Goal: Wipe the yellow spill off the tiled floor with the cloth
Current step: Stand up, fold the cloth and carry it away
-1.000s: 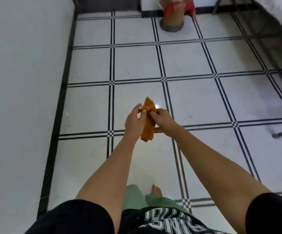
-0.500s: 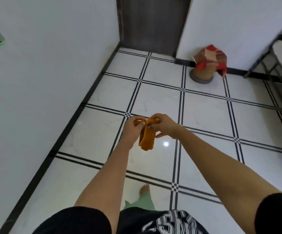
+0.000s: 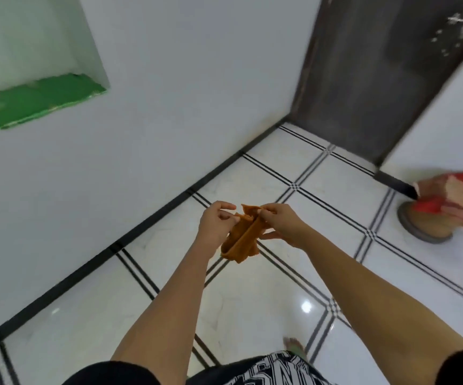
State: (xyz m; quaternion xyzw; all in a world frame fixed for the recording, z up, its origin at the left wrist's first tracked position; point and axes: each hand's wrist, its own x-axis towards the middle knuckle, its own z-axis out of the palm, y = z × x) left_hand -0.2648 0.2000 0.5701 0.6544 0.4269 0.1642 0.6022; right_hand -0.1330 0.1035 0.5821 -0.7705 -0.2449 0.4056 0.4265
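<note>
An orange cloth (image 3: 242,238) hangs folded in the air in front of me, well above the white tiled floor (image 3: 252,309). My left hand (image 3: 214,227) pinches its upper left edge. My right hand (image 3: 279,223) pinches the upper right edge beside it. Both arms are stretched forward at about chest height. No yellow spill shows on the tiles in view.
A white wall (image 3: 147,112) with a black skirting runs along the left, with a green-floored niche (image 3: 30,104) in it. A dark door (image 3: 369,79) stands at the far corner. A tan pot draped in red cloth (image 3: 444,215) sits on the floor at the right.
The view has swung up and to the left, bringing the wall, niche and door into sight. My hands have moved slightly apart along the cloth's top edge, still holding it.
</note>
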